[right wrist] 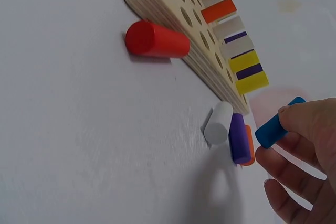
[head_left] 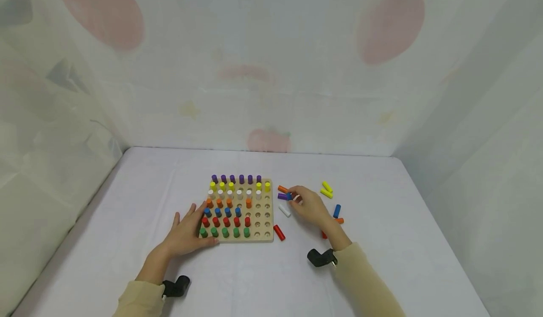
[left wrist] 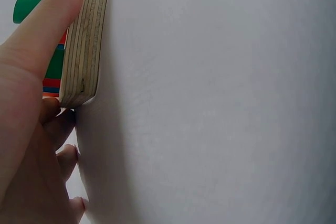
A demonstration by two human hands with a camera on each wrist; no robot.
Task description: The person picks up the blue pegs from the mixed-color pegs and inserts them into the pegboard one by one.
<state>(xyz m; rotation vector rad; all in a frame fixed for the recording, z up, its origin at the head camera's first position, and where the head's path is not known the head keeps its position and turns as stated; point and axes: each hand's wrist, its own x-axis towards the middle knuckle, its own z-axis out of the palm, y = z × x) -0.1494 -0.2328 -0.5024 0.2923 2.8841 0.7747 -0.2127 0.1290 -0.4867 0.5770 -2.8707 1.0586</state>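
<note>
A wooden pegboard (head_left: 263, 229) carries rows of upright purple, yellow, white, orange, blue, red and green pegs, with bare holes mostly toward its right side. My left hand (head_left: 186, 234) rests at the board's near left corner, fingers extended along the left side and thumb on the front edge. To the right of the board, my right hand (head_left: 311, 207) pinches a blue peg (right wrist: 273, 129) between thumb and fingertips, raised above the cloth. Close by lie a white peg (right wrist: 219, 123), a purple peg (right wrist: 240, 139) and an orange peg (head_left: 283, 189).
A red peg (head_left: 279, 232) lies beside the board's near right corner. Further right are two yellow pegs (head_left: 326, 193), another blue peg (head_left: 337, 211), an orange one, and a red peg (head_left: 324, 235) partly hidden by the right wrist. White cloth covers the table (head_left: 263, 279); curtains surround it.
</note>
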